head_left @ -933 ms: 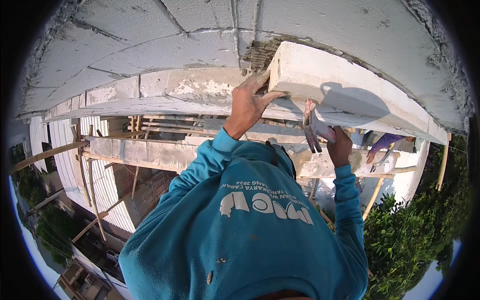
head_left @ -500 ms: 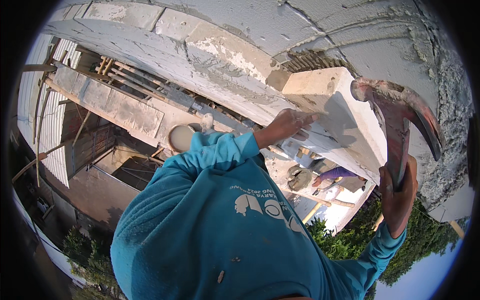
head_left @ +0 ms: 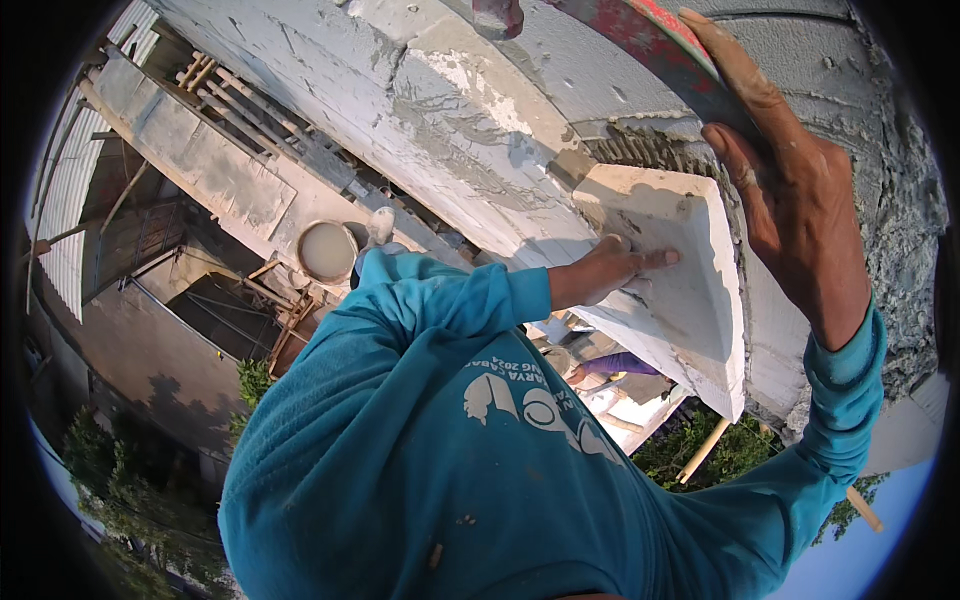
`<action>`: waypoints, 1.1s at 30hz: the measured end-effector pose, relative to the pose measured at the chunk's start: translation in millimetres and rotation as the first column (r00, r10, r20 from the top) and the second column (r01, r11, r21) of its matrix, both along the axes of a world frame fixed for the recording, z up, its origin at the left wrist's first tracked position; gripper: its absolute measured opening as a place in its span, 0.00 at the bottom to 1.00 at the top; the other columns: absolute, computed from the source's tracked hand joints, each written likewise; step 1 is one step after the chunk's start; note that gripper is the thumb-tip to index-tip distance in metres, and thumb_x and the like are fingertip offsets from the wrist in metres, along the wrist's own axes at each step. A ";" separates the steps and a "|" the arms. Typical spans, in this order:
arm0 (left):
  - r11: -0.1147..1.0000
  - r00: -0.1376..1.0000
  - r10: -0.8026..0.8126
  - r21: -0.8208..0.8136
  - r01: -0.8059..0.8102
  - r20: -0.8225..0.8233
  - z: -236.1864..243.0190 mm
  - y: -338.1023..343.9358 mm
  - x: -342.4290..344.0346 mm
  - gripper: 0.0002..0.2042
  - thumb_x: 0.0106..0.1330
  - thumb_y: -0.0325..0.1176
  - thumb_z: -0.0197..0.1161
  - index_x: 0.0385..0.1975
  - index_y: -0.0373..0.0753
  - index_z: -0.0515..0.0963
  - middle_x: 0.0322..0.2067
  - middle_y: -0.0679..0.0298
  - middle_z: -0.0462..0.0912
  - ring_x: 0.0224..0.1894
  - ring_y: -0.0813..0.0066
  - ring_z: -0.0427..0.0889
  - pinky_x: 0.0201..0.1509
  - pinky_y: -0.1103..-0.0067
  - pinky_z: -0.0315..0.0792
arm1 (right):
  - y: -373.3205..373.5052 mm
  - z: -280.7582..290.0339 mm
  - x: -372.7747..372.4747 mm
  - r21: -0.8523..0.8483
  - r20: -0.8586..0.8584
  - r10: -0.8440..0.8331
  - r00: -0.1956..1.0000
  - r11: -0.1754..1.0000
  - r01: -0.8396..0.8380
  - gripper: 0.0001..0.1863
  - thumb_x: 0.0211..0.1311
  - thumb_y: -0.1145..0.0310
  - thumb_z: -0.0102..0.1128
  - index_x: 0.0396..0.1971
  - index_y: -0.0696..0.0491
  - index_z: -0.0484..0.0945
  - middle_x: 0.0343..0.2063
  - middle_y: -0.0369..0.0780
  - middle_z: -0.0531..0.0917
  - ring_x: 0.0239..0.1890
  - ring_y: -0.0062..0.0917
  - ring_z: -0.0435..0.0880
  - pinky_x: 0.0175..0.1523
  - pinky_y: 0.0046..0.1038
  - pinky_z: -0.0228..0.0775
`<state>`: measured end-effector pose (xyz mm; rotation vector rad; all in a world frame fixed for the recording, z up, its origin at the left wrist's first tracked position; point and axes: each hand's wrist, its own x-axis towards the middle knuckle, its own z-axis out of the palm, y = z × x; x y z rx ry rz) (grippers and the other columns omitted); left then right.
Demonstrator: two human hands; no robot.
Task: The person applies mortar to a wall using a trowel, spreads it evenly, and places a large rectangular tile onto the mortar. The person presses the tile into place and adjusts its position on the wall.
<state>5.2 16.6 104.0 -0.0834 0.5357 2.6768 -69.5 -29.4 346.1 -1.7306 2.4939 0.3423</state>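
My right hand (head_left: 800, 190) is wrapped round a worn red-and-grey claw hammer (head_left: 655, 50), held high over the wall at the upper right. The top edge of the view cuts off part of the hammer head. Below it, a pale lightweight concrete block (head_left: 690, 325) sits tilted against ridged grey mortar (head_left: 645, 150) on the wall. My left hand (head_left: 615, 272) lies against the block's face, its index finger stretched out and its other fingers partly hidden. It grips no tool.
The block wall (head_left: 440, 150) runs from upper left to right. Beneath are scaffold planks (head_left: 200, 150) and bamboo poles, with a round bucket (head_left: 328, 250) of greyish liquid. Another person's purple sleeve (head_left: 615, 365) shows below the block. Rough mortar (head_left: 905, 200) covers the right side.
The hammer has gone up and left with my right hand, from beside the block's right end to above it. My left hand has shifted slightly right and down. The whole view has turned somewhat.
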 end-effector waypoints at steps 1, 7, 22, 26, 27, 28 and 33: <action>1.000 1.000 0.004 0.022 -0.004 -0.019 -3.8 5.5 -0.7 0.26 0.61 0.43 0.67 0.50 0.27 0.72 0.46 0.59 0.77 0.47 0.76 0.78 0.52 0.83 0.75 | 2.8 -7.3 6.4 0.167 0.059 -0.129 0.990 0.979 0.117 0.27 0.55 0.73 0.60 0.58 0.48 0.71 0.29 0.42 0.84 0.29 0.38 0.83 0.35 0.34 0.76; 0.995 0.991 -0.096 -0.029 0.093 -0.094 3.6 8.0 0.2 0.29 0.62 0.45 0.65 0.54 0.29 0.69 0.48 0.58 0.76 0.50 0.73 0.77 0.57 0.79 0.73 | 13.3 5.6 -4.6 0.524 -0.117 0.031 0.993 0.851 0.035 0.29 0.56 0.73 0.61 0.60 0.44 0.70 0.23 0.47 0.81 0.24 0.39 0.80 0.31 0.37 0.72; 0.996 0.996 -0.082 0.020 0.083 -0.030 5.9 20.7 0.5 0.31 0.62 0.46 0.65 0.55 0.26 0.67 0.52 0.55 0.74 0.53 0.71 0.75 0.61 0.76 0.70 | 27.8 1.8 -10.1 0.506 -0.131 0.060 0.990 0.862 0.015 0.26 0.53 0.76 0.58 0.54 0.44 0.75 0.21 0.46 0.79 0.26 0.39 0.80 0.31 0.38 0.72; 1.000 0.999 -0.007 0.002 0.007 -0.044 3.5 15.0 2.0 0.31 0.62 0.47 0.65 0.52 0.24 0.69 0.50 0.54 0.75 0.52 0.69 0.76 0.61 0.74 0.70 | 8.5 10.0 -11.5 0.203 -0.156 0.128 0.979 0.975 -0.095 0.18 0.59 0.72 0.59 0.51 0.49 0.76 0.26 0.45 0.82 0.25 0.38 0.81 0.30 0.36 0.72; 1.000 0.999 0.008 0.006 -0.008 -0.048 0.4 14.5 1.5 0.30 0.62 0.47 0.65 0.52 0.24 0.69 0.49 0.54 0.75 0.52 0.68 0.76 0.61 0.73 0.70 | 9.3 7.2 -12.4 0.126 -0.150 0.146 0.978 0.984 -0.128 0.18 0.59 0.72 0.60 0.51 0.49 0.76 0.26 0.45 0.82 0.25 0.38 0.81 0.30 0.36 0.72; 1.000 0.999 0.002 0.004 -0.002 -0.043 0.9 13.9 1.3 0.30 0.62 0.47 0.65 0.51 0.24 0.70 0.49 0.54 0.75 0.52 0.68 0.76 0.61 0.73 0.70 | 13.0 4.9 -13.2 0.050 -0.152 0.154 0.976 0.988 -0.148 0.18 0.59 0.73 0.60 0.50 0.50 0.76 0.26 0.45 0.82 0.25 0.38 0.81 0.30 0.36 0.72; 0.993 0.994 -0.102 -0.066 0.099 -0.035 -10.9 15.6 0.7 0.26 0.63 0.44 0.64 0.48 0.25 0.73 0.47 0.54 0.76 0.50 0.67 0.77 0.60 0.73 0.72 | 65.1 -12.7 -23.3 0.455 -0.186 0.086 0.979 0.890 0.009 0.25 0.56 0.74 0.58 0.56 0.43 0.72 0.24 0.46 0.80 0.25 0.38 0.80 0.30 0.37 0.72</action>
